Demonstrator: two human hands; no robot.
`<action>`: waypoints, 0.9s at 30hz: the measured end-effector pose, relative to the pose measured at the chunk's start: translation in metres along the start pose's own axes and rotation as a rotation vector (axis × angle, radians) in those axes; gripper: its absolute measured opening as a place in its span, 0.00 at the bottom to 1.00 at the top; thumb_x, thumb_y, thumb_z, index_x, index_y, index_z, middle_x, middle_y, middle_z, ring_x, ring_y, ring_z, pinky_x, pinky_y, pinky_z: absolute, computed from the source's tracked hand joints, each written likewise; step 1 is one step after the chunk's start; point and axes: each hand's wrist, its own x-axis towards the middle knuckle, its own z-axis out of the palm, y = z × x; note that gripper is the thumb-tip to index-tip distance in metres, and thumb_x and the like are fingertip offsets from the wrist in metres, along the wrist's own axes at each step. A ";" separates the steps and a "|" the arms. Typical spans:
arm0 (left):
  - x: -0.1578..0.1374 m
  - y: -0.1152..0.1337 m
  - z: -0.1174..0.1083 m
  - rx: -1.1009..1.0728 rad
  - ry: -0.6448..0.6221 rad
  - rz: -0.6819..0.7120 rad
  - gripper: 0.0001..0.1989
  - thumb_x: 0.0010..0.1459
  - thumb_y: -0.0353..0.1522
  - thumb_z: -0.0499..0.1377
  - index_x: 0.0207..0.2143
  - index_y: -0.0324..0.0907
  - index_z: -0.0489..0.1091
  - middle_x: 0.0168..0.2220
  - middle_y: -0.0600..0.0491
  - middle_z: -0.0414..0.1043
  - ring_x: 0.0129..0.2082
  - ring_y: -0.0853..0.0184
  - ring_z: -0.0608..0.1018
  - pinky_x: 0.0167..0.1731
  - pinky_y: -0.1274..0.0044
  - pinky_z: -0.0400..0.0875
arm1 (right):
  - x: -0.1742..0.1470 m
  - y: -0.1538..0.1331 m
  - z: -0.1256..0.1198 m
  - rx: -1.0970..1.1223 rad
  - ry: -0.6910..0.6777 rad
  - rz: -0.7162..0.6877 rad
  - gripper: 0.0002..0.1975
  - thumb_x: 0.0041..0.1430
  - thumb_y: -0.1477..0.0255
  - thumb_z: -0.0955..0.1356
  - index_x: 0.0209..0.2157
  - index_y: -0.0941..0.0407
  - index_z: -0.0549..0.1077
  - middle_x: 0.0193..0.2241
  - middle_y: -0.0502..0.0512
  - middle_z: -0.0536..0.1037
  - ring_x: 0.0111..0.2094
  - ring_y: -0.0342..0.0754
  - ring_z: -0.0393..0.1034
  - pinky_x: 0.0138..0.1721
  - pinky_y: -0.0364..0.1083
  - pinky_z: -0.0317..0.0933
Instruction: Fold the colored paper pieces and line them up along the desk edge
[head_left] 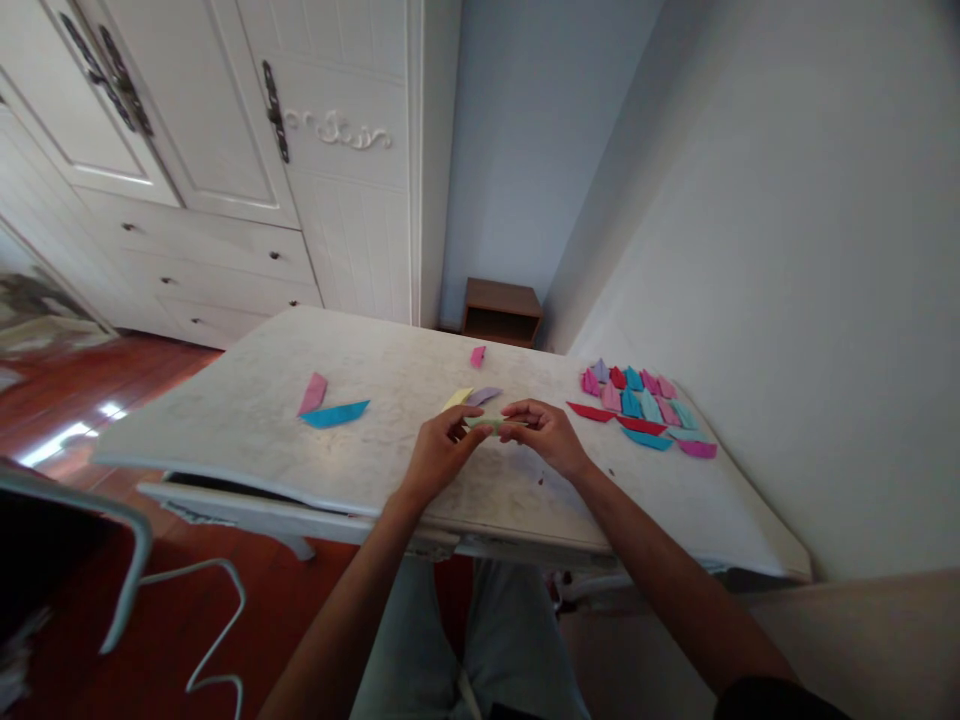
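Observation:
A pale green folded paper strip (491,426) is stretched between my two hands over the middle of the table. My left hand (444,448) pinches its left end, and my right hand (550,436) grips the right end with thumb and fingers. Just beyond the hands lie a yellow folded paper (458,398) and a lilac one (484,396), partly hidden by the fingers. Farther back is a small pink folded piece (478,355). To the left, a pink folded paper (313,394) touches or nearly touches a blue one (336,414).
Rows of small folded paper boats (631,403) in several colours stand at the table's right, with flat folded red, blue and magenta pieces (646,440) before them. The white table (390,380) meets a wall on the right. A wooden box shelf (501,300) stands behind.

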 end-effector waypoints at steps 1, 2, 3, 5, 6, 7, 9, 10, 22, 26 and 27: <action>0.000 0.001 0.000 -0.017 -0.026 -0.008 0.17 0.53 0.42 0.63 0.38 0.39 0.76 0.22 0.55 0.72 0.20 0.72 0.71 0.21 0.81 0.64 | -0.001 0.002 0.000 0.021 0.001 0.006 0.19 0.42 0.62 0.78 0.34 0.58 0.75 0.25 0.53 0.80 0.26 0.47 0.76 0.26 0.43 0.65; -0.001 0.002 0.000 -0.041 -0.051 -0.018 0.16 0.53 0.42 0.62 0.36 0.39 0.76 0.22 0.55 0.73 0.20 0.71 0.72 0.21 0.81 0.65 | -0.001 0.003 0.000 0.046 0.003 0.007 0.18 0.41 0.62 0.78 0.33 0.58 0.76 0.24 0.53 0.79 0.26 0.47 0.76 0.26 0.42 0.65; 0.000 0.002 -0.001 -0.071 -0.064 -0.031 0.15 0.53 0.42 0.62 0.34 0.39 0.76 0.23 0.54 0.74 0.20 0.71 0.73 0.21 0.81 0.65 | 0.000 0.004 0.000 0.076 0.006 0.006 0.18 0.41 0.62 0.78 0.32 0.58 0.76 0.24 0.53 0.79 0.26 0.47 0.76 0.26 0.42 0.65; 0.001 0.003 -0.002 -0.129 -0.048 -0.068 0.14 0.52 0.41 0.63 0.33 0.39 0.76 0.23 0.54 0.74 0.20 0.71 0.74 0.21 0.81 0.65 | 0.002 0.004 -0.002 0.149 0.010 0.017 0.18 0.43 0.62 0.78 0.33 0.57 0.77 0.25 0.53 0.80 0.28 0.48 0.77 0.27 0.43 0.67; 0.001 0.003 -0.002 -0.148 -0.027 -0.089 0.14 0.51 0.41 0.63 0.32 0.38 0.76 0.22 0.54 0.74 0.19 0.71 0.74 0.20 0.82 0.65 | 0.002 0.004 -0.002 0.185 0.009 0.034 0.18 0.44 0.61 0.77 0.34 0.57 0.78 0.26 0.53 0.80 0.28 0.48 0.77 0.27 0.43 0.67; 0.002 0.003 -0.003 -0.161 -0.008 -0.111 0.14 0.50 0.41 0.64 0.32 0.38 0.76 0.21 0.54 0.73 0.19 0.71 0.73 0.19 0.82 0.64 | 0.002 0.004 -0.003 0.219 0.005 0.056 0.18 0.44 0.61 0.77 0.34 0.57 0.78 0.27 0.54 0.81 0.29 0.48 0.77 0.28 0.43 0.67; 0.004 0.002 -0.004 -0.180 0.014 -0.147 0.15 0.49 0.41 0.65 0.31 0.38 0.77 0.20 0.54 0.73 0.17 0.71 0.72 0.17 0.82 0.64 | 0.002 0.004 -0.003 0.281 -0.001 0.104 0.18 0.44 0.61 0.77 0.34 0.57 0.78 0.28 0.54 0.81 0.29 0.49 0.78 0.27 0.42 0.67; 0.005 0.002 -0.005 -0.191 0.017 -0.161 0.15 0.48 0.41 0.65 0.31 0.38 0.77 0.20 0.54 0.73 0.17 0.72 0.72 0.16 0.82 0.63 | 0.002 0.004 -0.002 0.304 -0.003 0.123 0.18 0.43 0.61 0.78 0.33 0.57 0.78 0.28 0.54 0.81 0.29 0.48 0.78 0.26 0.42 0.67; 0.005 -0.001 -0.004 -0.257 0.087 -0.173 0.15 0.51 0.39 0.62 0.36 0.36 0.75 0.21 0.55 0.72 0.13 0.75 0.68 0.14 0.83 0.60 | 0.005 0.007 0.005 0.384 0.008 0.200 0.19 0.41 0.61 0.79 0.32 0.57 0.76 0.25 0.50 0.79 0.25 0.43 0.75 0.23 0.38 0.60; 0.004 0.001 -0.002 -0.209 0.144 -0.149 0.15 0.52 0.39 0.61 0.38 0.36 0.74 0.20 0.57 0.71 0.14 0.75 0.69 0.14 0.84 0.61 | 0.006 0.008 0.004 0.378 0.042 0.198 0.20 0.41 0.60 0.79 0.32 0.57 0.76 0.24 0.50 0.78 0.25 0.42 0.75 0.23 0.38 0.61; 0.004 0.001 -0.002 -0.204 0.150 -0.150 0.16 0.52 0.39 0.62 0.38 0.37 0.74 0.21 0.56 0.72 0.14 0.75 0.69 0.14 0.84 0.61 | 0.006 0.008 0.004 0.378 0.051 0.197 0.20 0.41 0.60 0.79 0.33 0.57 0.76 0.24 0.50 0.78 0.25 0.42 0.75 0.23 0.38 0.61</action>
